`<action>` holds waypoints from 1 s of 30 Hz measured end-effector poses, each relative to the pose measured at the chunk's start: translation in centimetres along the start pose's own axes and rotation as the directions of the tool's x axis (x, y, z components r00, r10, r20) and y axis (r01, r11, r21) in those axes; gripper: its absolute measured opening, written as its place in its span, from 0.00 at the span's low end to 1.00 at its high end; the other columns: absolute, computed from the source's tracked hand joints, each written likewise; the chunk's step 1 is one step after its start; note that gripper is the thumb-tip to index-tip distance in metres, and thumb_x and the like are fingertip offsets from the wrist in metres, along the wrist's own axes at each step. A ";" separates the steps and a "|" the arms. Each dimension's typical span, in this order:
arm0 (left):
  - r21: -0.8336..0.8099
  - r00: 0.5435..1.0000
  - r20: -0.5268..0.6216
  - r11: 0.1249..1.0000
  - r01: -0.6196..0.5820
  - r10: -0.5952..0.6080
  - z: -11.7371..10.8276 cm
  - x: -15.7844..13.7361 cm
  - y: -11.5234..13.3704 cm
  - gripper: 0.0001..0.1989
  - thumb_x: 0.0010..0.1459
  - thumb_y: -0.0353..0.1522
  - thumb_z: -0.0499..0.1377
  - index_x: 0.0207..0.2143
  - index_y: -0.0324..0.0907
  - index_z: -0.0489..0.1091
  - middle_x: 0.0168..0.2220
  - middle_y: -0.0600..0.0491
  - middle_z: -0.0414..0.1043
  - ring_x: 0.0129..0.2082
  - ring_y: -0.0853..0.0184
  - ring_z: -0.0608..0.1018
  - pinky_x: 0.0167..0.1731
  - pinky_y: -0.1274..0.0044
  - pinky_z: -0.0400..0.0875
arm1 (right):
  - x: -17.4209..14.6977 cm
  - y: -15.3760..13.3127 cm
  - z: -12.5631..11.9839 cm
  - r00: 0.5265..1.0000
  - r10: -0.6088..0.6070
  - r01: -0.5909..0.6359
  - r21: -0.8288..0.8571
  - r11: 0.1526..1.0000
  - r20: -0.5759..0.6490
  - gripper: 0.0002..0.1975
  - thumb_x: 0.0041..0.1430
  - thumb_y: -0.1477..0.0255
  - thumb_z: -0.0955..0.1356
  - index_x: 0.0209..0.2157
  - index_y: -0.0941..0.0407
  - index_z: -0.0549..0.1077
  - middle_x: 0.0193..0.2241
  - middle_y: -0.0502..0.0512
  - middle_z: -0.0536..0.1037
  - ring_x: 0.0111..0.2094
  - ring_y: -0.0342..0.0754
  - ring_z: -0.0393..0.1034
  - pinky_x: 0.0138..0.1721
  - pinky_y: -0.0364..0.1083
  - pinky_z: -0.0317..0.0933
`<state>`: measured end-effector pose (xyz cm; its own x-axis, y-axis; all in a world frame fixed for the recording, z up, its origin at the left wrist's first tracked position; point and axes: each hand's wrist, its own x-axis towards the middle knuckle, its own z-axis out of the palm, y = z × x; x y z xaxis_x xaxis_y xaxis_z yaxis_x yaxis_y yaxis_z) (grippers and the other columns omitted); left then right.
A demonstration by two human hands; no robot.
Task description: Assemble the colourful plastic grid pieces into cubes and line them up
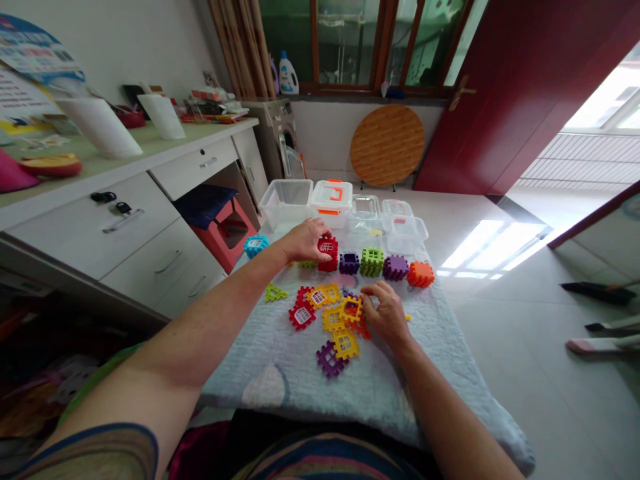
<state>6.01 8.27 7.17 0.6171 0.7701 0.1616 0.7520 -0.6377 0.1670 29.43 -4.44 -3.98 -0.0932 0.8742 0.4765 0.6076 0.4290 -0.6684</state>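
Note:
My left hand (306, 241) is closed on a stack of red interlocking window tiles (328, 255), thumb and fingers on its left and top sides. In the pile of loose tiles, my right hand (386, 312) pinches the right edge of a yellow window tile (351, 309); its fingertips are partly hidden. Orange and blue pieces show beneath and behind that tile. Near it lie more yellow tiles (345, 345), a purple tile (331, 360), a red tile with a white lattice window (302, 316) and a green triangle (275, 293).
Beyond the pile, stacks stand in a row: light blue (256, 246), dark purple (349, 263), green (372, 262), purple (396, 267) and orange (421, 274). Behind them are clear plastic boxes (285, 200) and a box with orange clips (331, 197). A cloth (250, 373) covers the table.

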 end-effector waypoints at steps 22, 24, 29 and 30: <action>0.006 0.995 0.102 1.000 0.020 -0.020 0.9 1.8 -1.7 0.37 0.41 0.42 0.69 0.54 0.37 0.69 0.51 0.43 0.70 0.52 0.53 0.71 0.54 0.67 0.62 | 0.1 0.2 -0.1 1.000 0.007 -0.007 -0.010 1.000 -0.001 0.07 0.57 0.76 0.64 0.32 0.53 0.74 0.32 0.55 0.74 0.37 0.51 0.70 0.42 0.49 0.64; -0.029 1.000 -0.009 0.999 0.023 -0.023 0.4 0.1 -0.9 0.36 0.44 0.40 0.69 0.55 0.37 0.67 0.53 0.43 0.68 0.55 0.53 0.69 0.58 0.66 0.60 | 0.1 0.2 -0.2 1.000 0.004 -0.004 -0.005 1.000 -0.005 0.07 0.57 0.76 0.64 0.32 0.53 0.74 0.32 0.54 0.74 0.37 0.51 0.70 0.42 0.49 0.64; -0.156 0.967 -0.235 0.985 0.067 -0.103 1.2 -6.4 1.4 0.19 0.56 0.34 0.59 0.51 0.41 0.68 0.51 0.47 0.70 0.54 0.58 0.70 0.57 0.66 0.62 | 0.0 0.1 -0.1 1.000 -0.005 0.005 -0.014 1.000 0.027 0.06 0.58 0.74 0.65 0.33 0.53 0.74 0.32 0.55 0.74 0.37 0.51 0.69 0.42 0.50 0.63; -0.187 0.966 -0.224 0.979 0.084 -0.126 1.8 -7.7 1.8 0.17 0.57 0.33 0.58 0.49 0.42 0.69 0.50 0.48 0.71 0.53 0.59 0.70 0.57 0.66 0.63 | 0.0 0.1 -0.1 0.999 -0.009 0.010 -0.024 1.000 0.049 0.06 0.58 0.74 0.65 0.34 0.53 0.75 0.33 0.55 0.74 0.38 0.51 0.69 0.42 0.50 0.63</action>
<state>3.00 1.25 4.44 0.4501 0.8202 0.3532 0.7446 -0.5630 0.3585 29.54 -4.39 -4.02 -0.1374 0.8806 0.4535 0.6252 0.4322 -0.6498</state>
